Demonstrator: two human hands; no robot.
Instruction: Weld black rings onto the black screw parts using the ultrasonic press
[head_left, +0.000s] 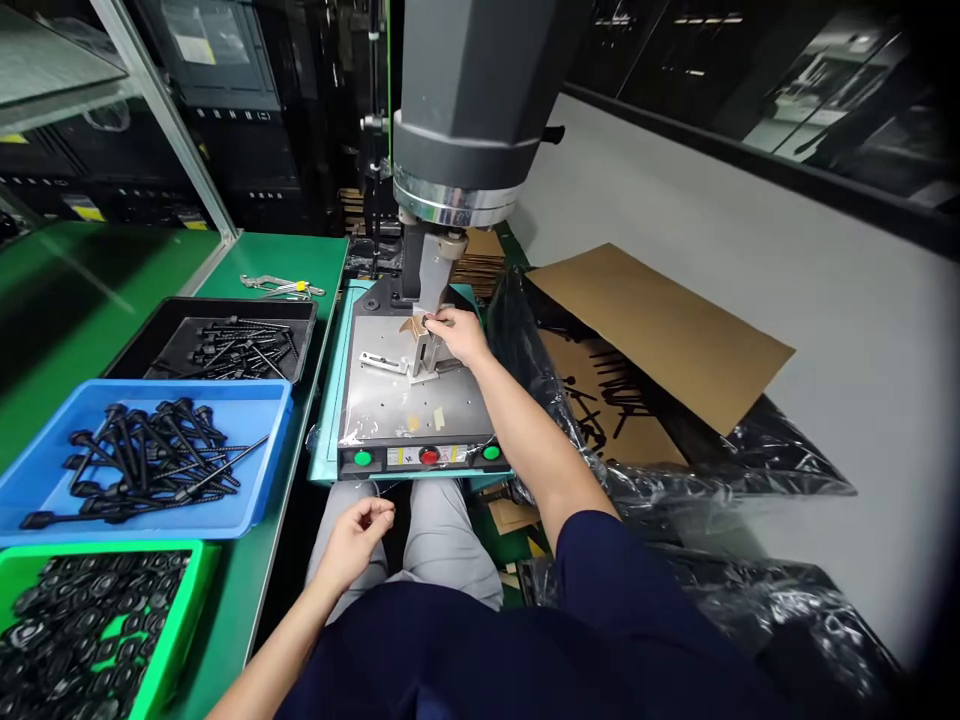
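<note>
My right hand point(459, 335) reaches to the metal fixture point(424, 352) under the machine's head. Its fingers are pinched on a small black part point(425, 321) at the fixture's top, mostly hidden by the fingertips. Just above comes down the machine's grey metal tool point(435, 275); contact with the part cannot be made out. My left hand point(358, 538) hovers above my lap, in front of the machine base point(390, 410). Its fingers are curled together, and nothing shows in them.
Left of the machine stand a black tray point(150, 325) and a blue tray point(281, 400) of black stemmed parts, plus a green tray point(196, 600) of small black pieces. Pliers point(281, 287) lie behind. Buttons, including a red one point(429, 456), line the base's front. Cardboard point(660, 330) lies right.
</note>
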